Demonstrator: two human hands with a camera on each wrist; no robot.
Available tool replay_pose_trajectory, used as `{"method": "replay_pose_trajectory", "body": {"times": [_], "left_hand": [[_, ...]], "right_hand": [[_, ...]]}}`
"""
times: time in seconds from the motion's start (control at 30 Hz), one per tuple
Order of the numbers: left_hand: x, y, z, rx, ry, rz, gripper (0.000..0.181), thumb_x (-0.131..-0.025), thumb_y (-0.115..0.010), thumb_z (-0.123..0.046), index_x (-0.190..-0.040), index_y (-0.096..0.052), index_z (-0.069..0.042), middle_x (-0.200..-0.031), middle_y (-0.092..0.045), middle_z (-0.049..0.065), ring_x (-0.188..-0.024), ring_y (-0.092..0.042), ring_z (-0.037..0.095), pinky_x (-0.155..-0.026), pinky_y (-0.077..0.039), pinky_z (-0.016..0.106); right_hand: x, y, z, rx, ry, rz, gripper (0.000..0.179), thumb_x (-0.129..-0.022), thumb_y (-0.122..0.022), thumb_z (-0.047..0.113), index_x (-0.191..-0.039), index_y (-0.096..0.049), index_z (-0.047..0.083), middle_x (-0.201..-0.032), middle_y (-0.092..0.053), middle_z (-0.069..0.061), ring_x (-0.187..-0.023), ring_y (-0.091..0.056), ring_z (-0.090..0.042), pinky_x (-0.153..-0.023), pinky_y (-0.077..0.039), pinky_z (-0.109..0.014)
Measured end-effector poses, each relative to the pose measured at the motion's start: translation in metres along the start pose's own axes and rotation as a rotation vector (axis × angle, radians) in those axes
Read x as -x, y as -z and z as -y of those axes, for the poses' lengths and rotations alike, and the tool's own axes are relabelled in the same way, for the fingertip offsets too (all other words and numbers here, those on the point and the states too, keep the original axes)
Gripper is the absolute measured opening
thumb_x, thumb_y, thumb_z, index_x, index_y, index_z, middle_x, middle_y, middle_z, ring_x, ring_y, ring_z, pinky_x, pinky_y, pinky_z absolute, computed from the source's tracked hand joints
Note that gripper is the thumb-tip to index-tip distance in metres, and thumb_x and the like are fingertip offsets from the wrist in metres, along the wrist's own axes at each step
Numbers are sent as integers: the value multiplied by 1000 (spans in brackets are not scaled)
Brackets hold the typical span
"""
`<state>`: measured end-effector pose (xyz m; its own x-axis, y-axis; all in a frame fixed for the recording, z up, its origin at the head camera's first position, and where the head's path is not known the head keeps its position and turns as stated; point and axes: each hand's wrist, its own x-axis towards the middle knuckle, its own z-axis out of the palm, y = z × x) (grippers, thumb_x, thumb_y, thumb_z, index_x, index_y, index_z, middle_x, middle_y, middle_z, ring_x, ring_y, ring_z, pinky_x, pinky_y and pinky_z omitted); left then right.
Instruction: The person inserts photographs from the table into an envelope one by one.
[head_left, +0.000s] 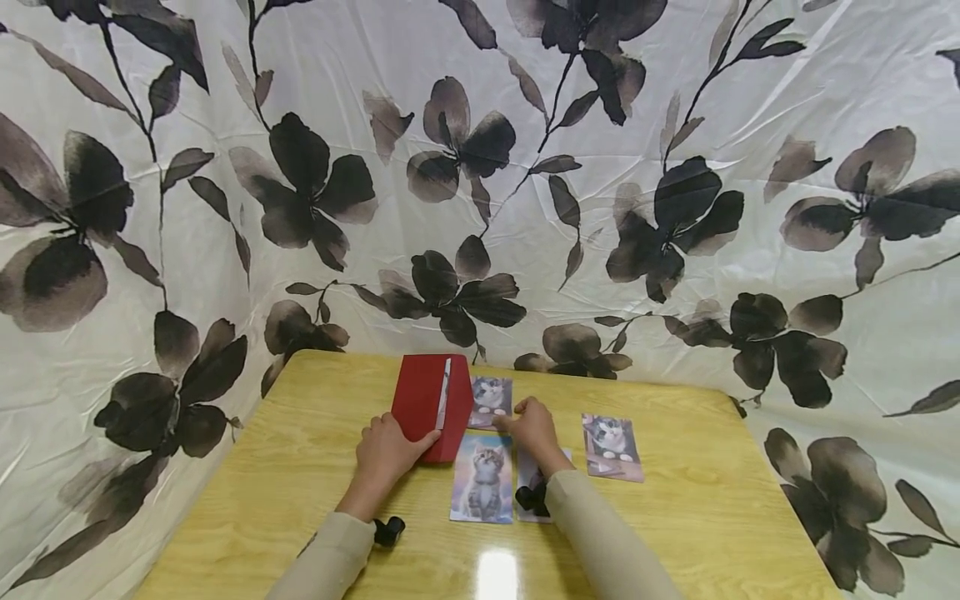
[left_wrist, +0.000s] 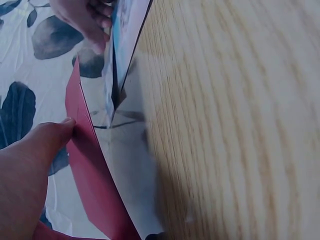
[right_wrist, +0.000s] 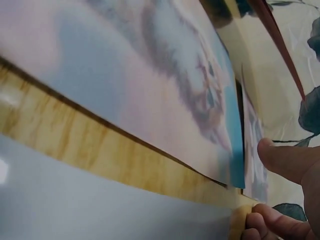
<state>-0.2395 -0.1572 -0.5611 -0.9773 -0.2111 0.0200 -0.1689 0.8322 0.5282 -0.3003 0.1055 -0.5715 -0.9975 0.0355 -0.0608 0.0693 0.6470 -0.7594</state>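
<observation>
My left hand [head_left: 386,450] grips the near edge of a red envelope [head_left: 416,396], thumb on top. The envelope is tilted off the table in the left wrist view; its flap points right and a pale card edge [head_left: 444,396] shows at the opening. My right hand [head_left: 534,429] is at a kitten picture card [head_left: 491,390] behind the others, thumb tip over its near right corner, fingers loosely bent beside its edge. Closer to me lies a larger kitten card [head_left: 482,487] with a pastel background. A pale card [head_left: 534,508] is partly hidden under my right wrist.
Another kitten card [head_left: 613,447] lies apart on the right side of the yellow wood-grain table [head_left: 697,517]. Behind the table's far edge hangs a white cloth [head_left: 555,250] with dark flowers. Dark wrist cameras [head_left: 389,532] sit at both cuffs.
</observation>
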Motion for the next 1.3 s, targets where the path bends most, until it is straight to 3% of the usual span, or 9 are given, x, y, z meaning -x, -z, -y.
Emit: {"method": "replay_pose_trajectory", "body": {"times": [0.53, 0.6, 0.7, 0.77, 0.87, 0.93, 1.03, 1.17, 1.3], "left_hand": [[1, -3, 1, -18, -17, -6, 93, -85, -81, -63, -123, -55, 18, -110, -60, 29, -98, -60, 42, -80, -57, 57], [1, -2, 0, -20, -20, -11, 93, -85, -81, -63, -123, -55, 18, -110, -60, 29, -98, -60, 42, -80, -57, 57], [2, -2, -2, -24, -17, -17, 94, -84, -82, -63, -123, -55, 18, -110, -60, 29, -98, -60, 42, -80, -56, 56], [3, -2, -2, -30, -15, -16, 94, -84, -82, -64, -123, -56, 17, -110, -60, 28, -98, -60, 42, -80, -56, 56], [3, -3, -1, -35, -19, -15, 94, -84, -83, -64, -122, -56, 18, -109, -60, 28, -97, -59, 42, -79, -56, 56], [3, -4, -1, -42, -22, -16, 94, -84, -83, -64, -122, -56, 18, -109, -60, 29, -97, -59, 42, -78, -56, 55], [4, -4, -1, -46, -24, -21, 94, -83, -83, -64, -122, -56, 18, -109, -60, 28, -96, -59, 42, -78, -57, 55], [4, -4, -2, -42, -27, -29, 93, -84, -83, -63, -121, -56, 17, -108, -60, 28, -95, -59, 41, -77, -57, 55], [5, -4, -3, -47, -22, -24, 92, -83, -83, -63, -121, -56, 17, -107, -60, 27, -95, -59, 40, -76, -57, 53]], "right_hand": [[5, -8, 0, 92, 82, -74, 46, -87, -92, 33, -97, -61, 1, -93, -59, -13, -86, -57, -29, -78, -51, -47], [4, -8, 1, 94, 91, -80, 45, -87, -92, 33, -87, -57, 6, -87, -52, -8, -80, -52, -25, -74, -48, -43], [2, -9, 1, 100, 117, -91, 59, -86, -93, 32, -69, -39, 15, -73, -31, 2, -66, -31, -17, -62, -34, -37], [2, -10, 0, 93, 129, -91, 72, -86, -93, 31, -67, -25, 19, -70, -15, 4, -63, -16, -16, -59, -23, -36], [2, -11, -3, 89, 131, -100, 77, -86, -93, 30, -66, -19, 21, -69, -6, 6, -62, -8, -14, -57, -17, -34], [2, -12, -3, 81, 118, -101, 73, -86, -93, 30, -69, -23, 19, -70, -10, 5, -64, -12, -15, -59, -19, -35], [3, -12, -2, 98, 92, -109, 57, -86, -93, 33, -75, -41, 14, -72, -30, 3, -64, -30, -16, -59, -31, -35], [2, -13, 1, 124, 46, -118, 44, -87, -91, 35, -99, -58, 8, -86, -59, -5, -73, -57, -24, -68, -48, -42], [3, -12, 3, 110, 1, -107, 37, -91, -87, 27, -107, -61, 7, -93, -68, -10, -71, -61, -26, -66, -49, -44]]}}
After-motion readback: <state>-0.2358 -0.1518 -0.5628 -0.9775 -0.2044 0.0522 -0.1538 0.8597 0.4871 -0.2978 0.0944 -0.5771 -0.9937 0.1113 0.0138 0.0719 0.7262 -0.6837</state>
